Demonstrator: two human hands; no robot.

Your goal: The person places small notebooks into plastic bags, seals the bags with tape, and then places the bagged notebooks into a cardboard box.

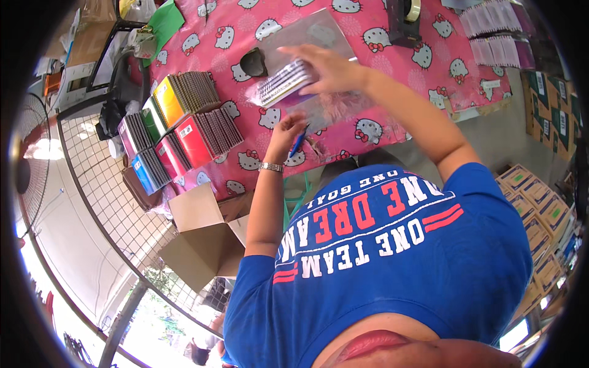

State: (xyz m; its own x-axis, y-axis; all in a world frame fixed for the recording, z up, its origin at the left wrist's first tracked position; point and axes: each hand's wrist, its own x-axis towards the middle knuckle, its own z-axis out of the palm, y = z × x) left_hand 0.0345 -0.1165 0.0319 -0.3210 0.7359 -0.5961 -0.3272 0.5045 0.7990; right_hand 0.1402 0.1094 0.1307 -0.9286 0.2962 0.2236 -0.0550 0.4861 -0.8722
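Observation:
A bundle of spiral notebooks (283,84) in clear plastic lies on the pink table. My right hand (331,70) reaches over its right end, fingers stretched out and apart, thumb on the near side. I cannot tell how firmly it presses. Nearer to me, my left hand (287,132), with a metal watch at the wrist, has its fingers curled in. A slim blue pen (298,143) slants down from those fingers and appears held in them. Clear plastic sheeting (313,40) spreads beyond the bundle, with a dark, rounded object (252,62) at its left.
Several stacks of coloured spiral notebooks (196,135) stand at the left of the patterned tablecloth (374,132). A tape dispenser (405,24) is at the far edge, more notebooks (497,52) at far right. An open cardboard box (202,245) sits below the table's left side; cartons (534,208) are stacked right.

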